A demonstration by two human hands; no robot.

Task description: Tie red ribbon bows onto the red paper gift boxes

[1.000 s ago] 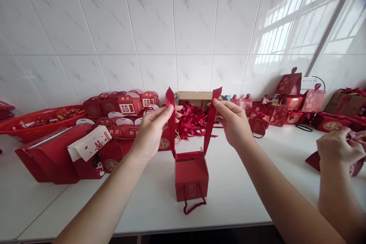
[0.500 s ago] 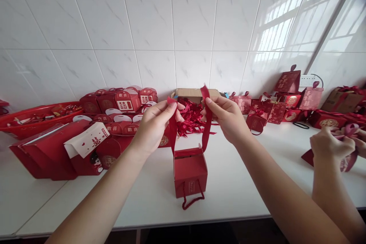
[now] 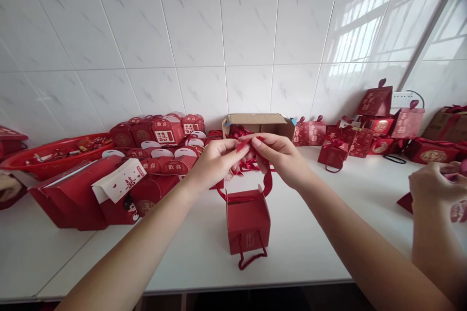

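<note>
Pinching the red ribbon (image 3: 268,182) between thumb and fingers of both hands, I have my left hand (image 3: 221,159) and right hand (image 3: 280,156) close together above the small red box (image 3: 248,216); exactly how the ends cross is hidden by my fingers. The ribbon's length runs as a loop: one side bows down on the left, the other on the right, both reaching the box's far top edge. The box stands upright on the white table (image 3: 189,252), in front of me. Its labelled face points to the near side, with the cord handle (image 3: 251,263) drooping from it, while the plain top panel rises toward the far side. Which of the box's axes is longest, I cannot tell. Beyond my hands, at the far side, sits an open cardboard box (image 3: 257,119); to the right, another person's hand (image 3: 432,184) is working near a red piece.
</note>
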